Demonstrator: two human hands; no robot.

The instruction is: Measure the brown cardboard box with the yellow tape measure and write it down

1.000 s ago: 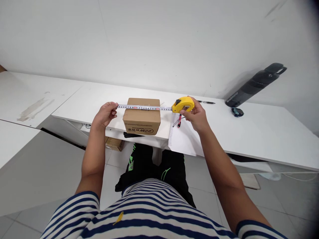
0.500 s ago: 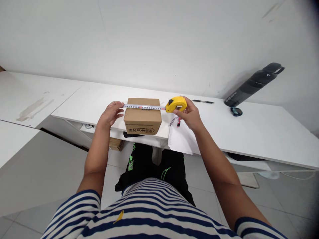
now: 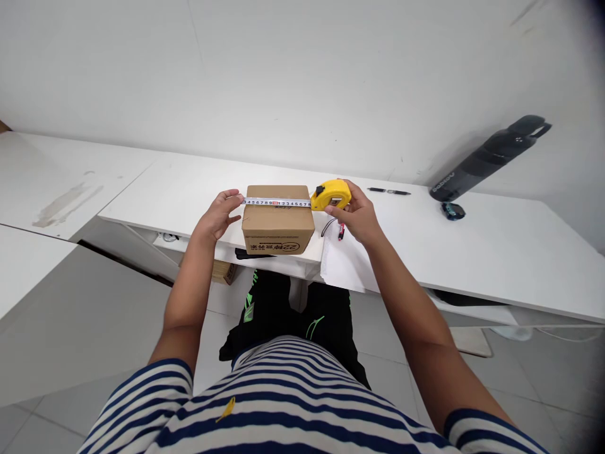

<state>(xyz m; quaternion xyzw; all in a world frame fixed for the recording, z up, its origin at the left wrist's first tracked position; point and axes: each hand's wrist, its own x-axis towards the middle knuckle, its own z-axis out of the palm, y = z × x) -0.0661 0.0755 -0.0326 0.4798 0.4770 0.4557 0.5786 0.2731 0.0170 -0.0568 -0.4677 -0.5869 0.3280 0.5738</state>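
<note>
A small brown cardboard box (image 3: 278,224) stands near the front edge of a white table (image 3: 472,246). A white measuring tape blade (image 3: 276,202) runs straight across the box's top. My left hand (image 3: 218,214) pinches the blade's free end at the box's left edge. My right hand (image 3: 358,216) is wrapped round the yellow tape measure case (image 3: 331,195), which sits just off the box's right edge. A red pen (image 3: 339,231) lies on a white sheet of paper (image 3: 345,265) under my right hand.
A black bottle (image 3: 491,156) leans against the wall at the right, with a small dark object (image 3: 452,211) below it. A black pen (image 3: 388,191) lies at the table's back. A second white table (image 3: 42,183) adjoins on the left. Another cardboard box (image 3: 222,271) sits under the table.
Both hands have closed in on the box. The tape is drawn shorter, and the yellow case moved left until it sits against the box's right edge.
</note>
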